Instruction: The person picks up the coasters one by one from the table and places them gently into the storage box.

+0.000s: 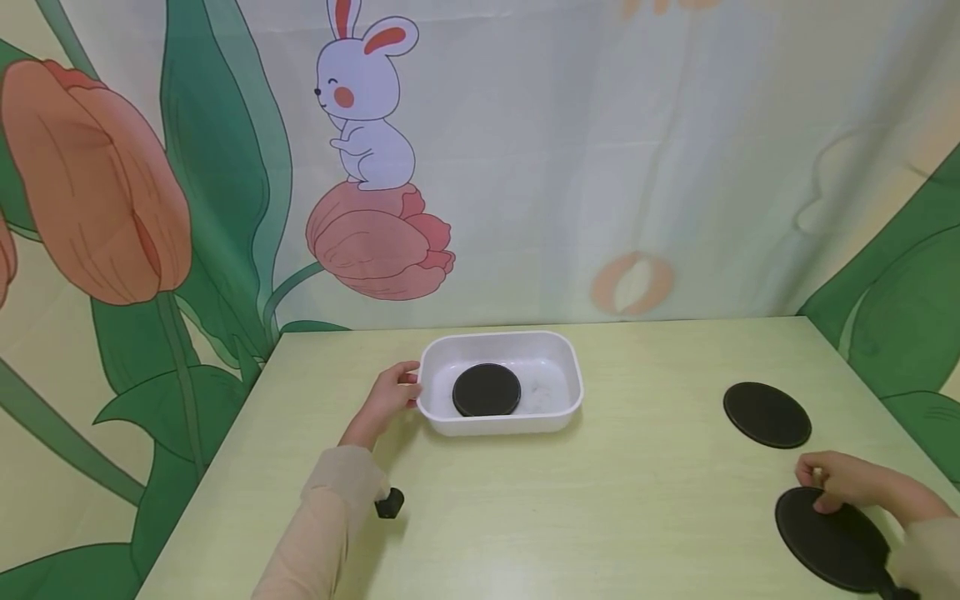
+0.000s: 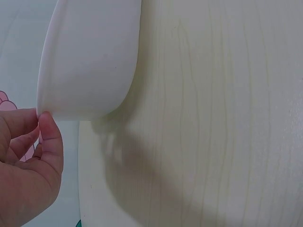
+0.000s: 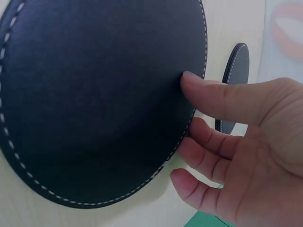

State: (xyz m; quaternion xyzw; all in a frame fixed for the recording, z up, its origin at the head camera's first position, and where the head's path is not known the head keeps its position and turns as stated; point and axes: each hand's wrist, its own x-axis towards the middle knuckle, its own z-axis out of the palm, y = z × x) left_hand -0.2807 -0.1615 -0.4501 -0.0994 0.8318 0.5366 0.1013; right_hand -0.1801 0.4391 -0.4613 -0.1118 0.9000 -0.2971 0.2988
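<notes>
At the left, a printed tulip (image 1: pixel 97 183) is shown on the backdrop (image 1: pixel 510 208), behind the far edge of the table (image 1: pixel 637 508). A small black device (image 1: pixel 389 503) is seen at the cuff of the left sleeve (image 1: pixel 326 512). The left rim of the white tray (image 1: pixel 500 425) is pinched by the left hand (image 1: pixel 388 398), the thumb and forefinger being closed on it. The tray is placed upright near the table's far edge, left of centre. Inside, a tray disc (image 1: pixel 486 390), black and round, is found toward the left half; its near edge is hidden by the near wall.

Further right, well apart from the tray, a loose disc (image 1: pixel 767 415) is noted on the table; more than one layer is suggested at its edge in the right wrist view, but the count cannot be told. Just nearer, a held disc (image 1: pixel 832 537) with white edge stitching is gripped at its far rim by the right hand (image 1: pixel 851 481), the thumb pressed on its face and the fingers bent at the edge.

Progress is judged partial: one disc is seated in the tray, one is in hand outside it, and the loose disc is left untouched.
</notes>
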